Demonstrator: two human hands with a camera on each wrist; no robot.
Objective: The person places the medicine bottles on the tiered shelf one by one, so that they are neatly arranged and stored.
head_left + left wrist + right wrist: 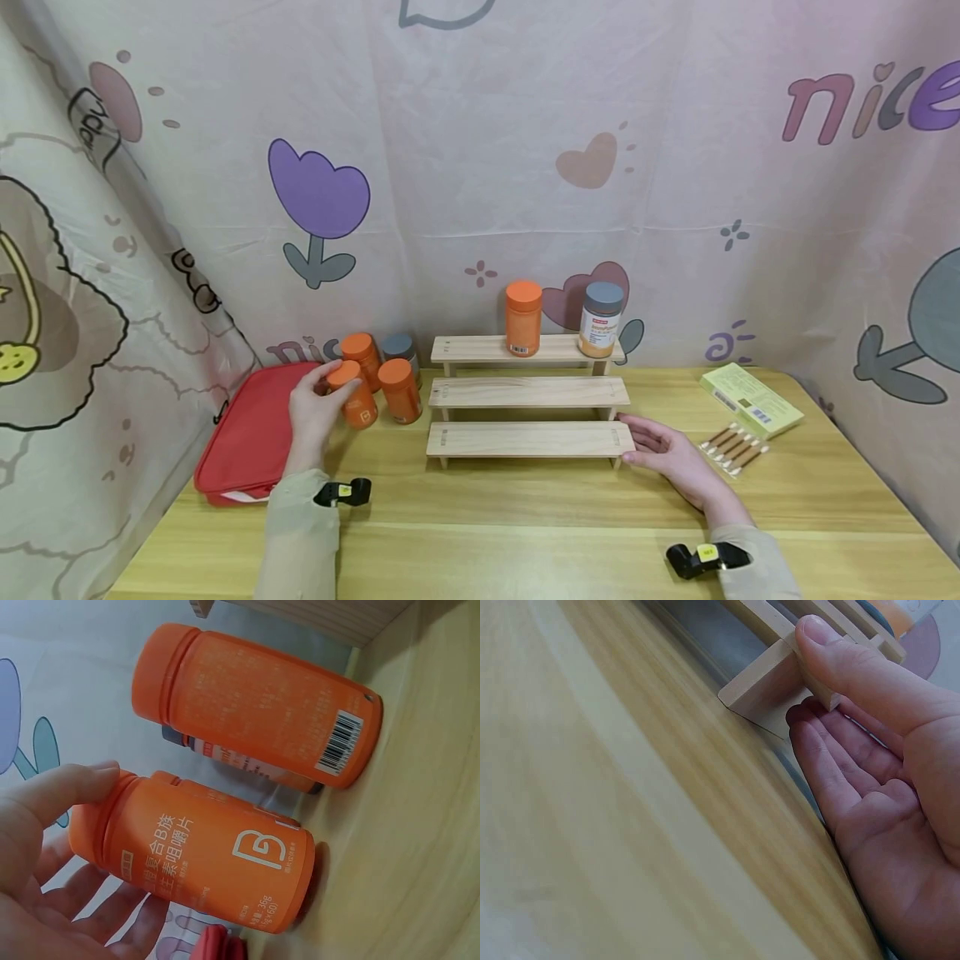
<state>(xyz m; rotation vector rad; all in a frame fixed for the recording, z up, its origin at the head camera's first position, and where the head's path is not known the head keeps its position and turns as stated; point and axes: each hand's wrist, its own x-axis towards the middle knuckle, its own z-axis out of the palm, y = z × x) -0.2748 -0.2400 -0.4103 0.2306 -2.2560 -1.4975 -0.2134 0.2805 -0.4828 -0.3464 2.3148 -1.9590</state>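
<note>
My left hand (309, 417) grips an orange pill bottle (360, 408) around its lid, at the front of a small cluster left of the rack. In the left wrist view that bottle (210, 855) leans, its white-lettered label towards the camera. Beside it stand two more orange bottles (400, 396) and a grey-lidded bottle (400, 348), partly hidden. At the right end of a three-step wooden rack (528, 439), my right hand (675, 458) pinches the lowest step, thumb (821, 634) in front and fingers behind. On the top step stand an orange bottle (522, 321) and a grey-lidded white-labelled bottle (601, 323).
A red zip case (251, 425) lies at the left, next to my left forearm. On the right are a pale green box (752, 400) and a small pack of cotton swabs (733, 448). A printed curtain (480, 167) hangs behind the wooden table (525, 533).
</note>
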